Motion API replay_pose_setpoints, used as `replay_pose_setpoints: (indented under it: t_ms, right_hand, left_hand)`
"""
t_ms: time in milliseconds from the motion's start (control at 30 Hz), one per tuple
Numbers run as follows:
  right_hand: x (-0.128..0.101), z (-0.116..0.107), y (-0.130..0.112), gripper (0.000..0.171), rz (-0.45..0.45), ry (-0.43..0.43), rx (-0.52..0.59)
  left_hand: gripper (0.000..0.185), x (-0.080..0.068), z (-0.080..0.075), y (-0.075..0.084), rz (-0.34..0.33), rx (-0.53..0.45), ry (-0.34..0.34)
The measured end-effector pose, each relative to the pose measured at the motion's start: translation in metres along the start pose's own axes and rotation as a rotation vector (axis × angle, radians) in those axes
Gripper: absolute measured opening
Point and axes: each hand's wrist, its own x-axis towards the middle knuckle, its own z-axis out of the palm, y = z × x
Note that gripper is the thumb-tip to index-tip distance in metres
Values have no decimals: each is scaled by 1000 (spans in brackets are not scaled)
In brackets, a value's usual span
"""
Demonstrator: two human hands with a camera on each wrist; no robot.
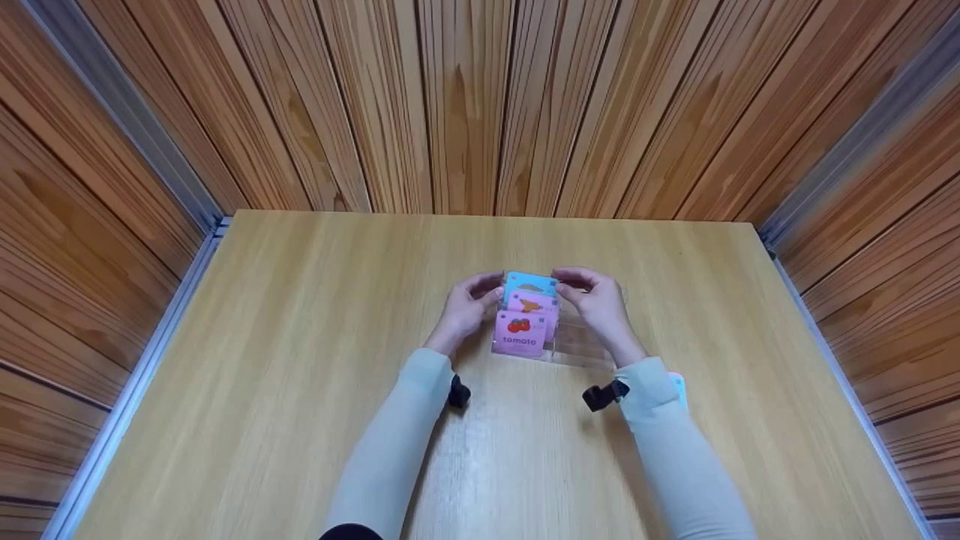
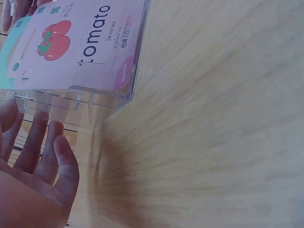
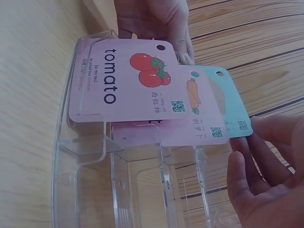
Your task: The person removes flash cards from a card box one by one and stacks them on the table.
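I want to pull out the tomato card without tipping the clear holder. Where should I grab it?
Pinch the tomato card by its top edge, near the punched hole, coming from above. It stands upright in the front slot of the clear holder; its lower edge sits behind the slot's wall, and the carrot card stands close behind, so only the top is free. A straight upward pull probably suits.

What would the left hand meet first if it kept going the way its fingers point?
Probably the clear card holder: the left hand has its fingers stretched toward the holder's near wall, below the tomato card. In the head view the fingertips seem at its back corner; contact is unclear.
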Motion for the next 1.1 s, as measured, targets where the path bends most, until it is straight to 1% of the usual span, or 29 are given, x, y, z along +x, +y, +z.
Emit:
replay_pose_setpoints:
  t_ms: [133, 300, 500, 700, 967, 1100]
  right_hand:
    - [0, 1, 2, 26, -9, 4, -11]
    - [0, 1, 2, 23, 1, 10, -18]
    - [0, 1, 1, 19, 12, 14, -32]
    - [0, 0, 1, 19, 25, 8, -36]
    - [0, 1, 1, 18, -6, 29, -63]
    - [0, 2, 1, 18, -2, 29, -58]
  left_hand:
    - [35, 0, 0, 0, 26, 2, 1]
    - [34, 0, 0, 1, 2, 27, 9]
    - [34, 1, 0, 0, -1, 21, 11]
    - [34, 0, 0, 1, -5, 26, 11]
    - [34, 0, 0, 0, 36, 19, 6]
    - [34, 0, 0, 0, 51, 20, 8]
